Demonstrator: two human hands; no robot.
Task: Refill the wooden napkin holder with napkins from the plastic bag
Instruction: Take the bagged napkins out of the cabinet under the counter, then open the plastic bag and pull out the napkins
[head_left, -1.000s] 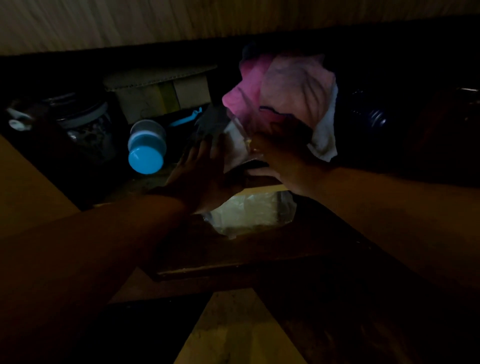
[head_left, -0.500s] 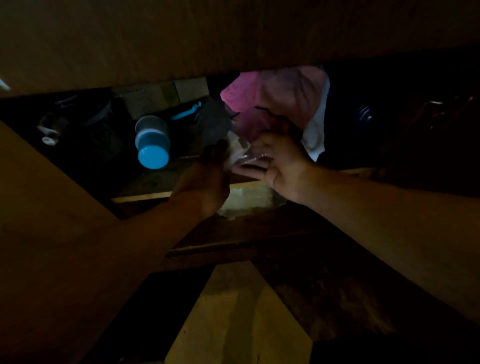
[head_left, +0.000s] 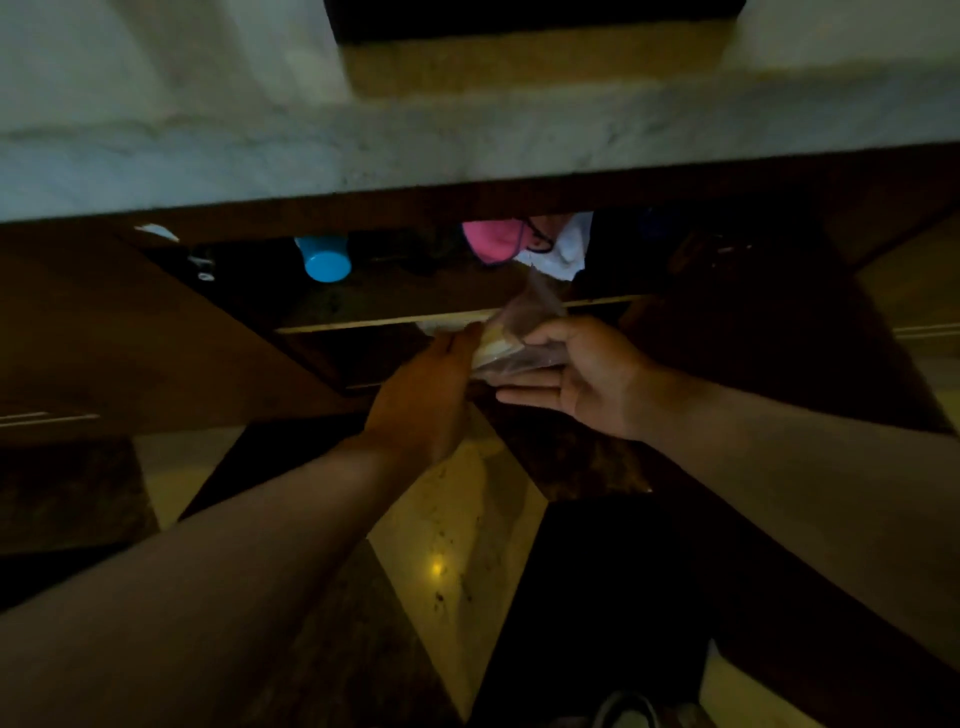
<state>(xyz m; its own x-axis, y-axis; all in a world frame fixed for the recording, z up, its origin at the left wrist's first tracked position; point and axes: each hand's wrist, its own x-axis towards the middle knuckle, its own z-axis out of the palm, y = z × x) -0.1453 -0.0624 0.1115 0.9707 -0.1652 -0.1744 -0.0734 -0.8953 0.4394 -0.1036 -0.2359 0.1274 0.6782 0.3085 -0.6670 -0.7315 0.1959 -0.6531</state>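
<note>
2 hands meet at the cabinet mouth, sharing 1 clear plastic bag (head_left: 519, 340) of napkins. The left hand (head_left: 423, 395) is pinching its near edge; the right hand (head_left: 582, 379) cups it from below, thumb on top. Back on the shelf there's a blue cup (head_left: 326, 258) and pink cloth (head_left: 496, 240), half hidden by the pale countertop (head_left: 467, 150) edge overhead.

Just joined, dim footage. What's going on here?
A person is crouched at an open cupboard under a pale countertop. Both hands hold a clear plastic bag of napkins in front of the shelf: left hand on its near end, right hand cupped beneath. A blue cup and pink cloth sit inside. No napkin holder in view.
</note>
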